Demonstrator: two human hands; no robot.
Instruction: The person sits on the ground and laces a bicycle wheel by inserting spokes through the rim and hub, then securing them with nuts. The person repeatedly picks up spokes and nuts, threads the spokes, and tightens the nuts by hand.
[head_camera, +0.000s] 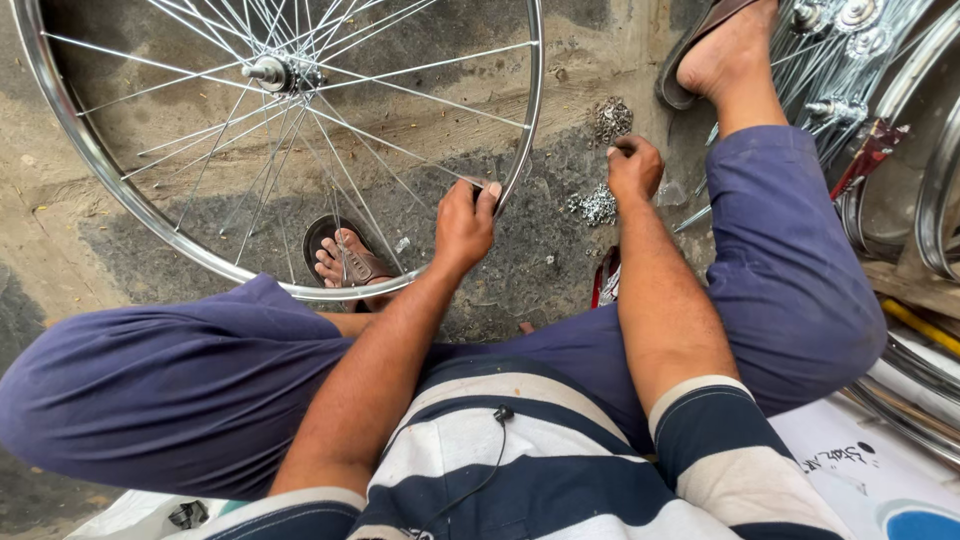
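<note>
- Your left hand (463, 222) grips the lower right part of the bicycle wheel's rim (90, 155), fingers curled over the edge and thumb pressed against something small and dark there; you cannot tell from this view what that piece is.
- That grip looks meant to steady the wheel, which stands nearly upright on the concrete floor (560, 60) in front of you, its bottom edge close to your sandalled left foot (345, 258).
- The wheel's flat face is turned toward you, so the hub (272, 72) and its axle point roughly at you and away, while the spokes (400, 150) fan out to the rim across the view.
- Your right hand (634, 166) is closed into a loose fist, knuckles up, hovering just above a small heap of silvery spoke nipples (596, 205); whether it pinches one of them is hidden.
- A second heap of the same small parts (611, 118) lies a little farther out on the floor, so both piles sit within easy reach of that hand.
- Your right leg is drawn up, the foot (728, 55) resting by a stack of finished wheels (850, 60) at the right edge, which keeps the space between your knees free for the wheel in hand.
</note>
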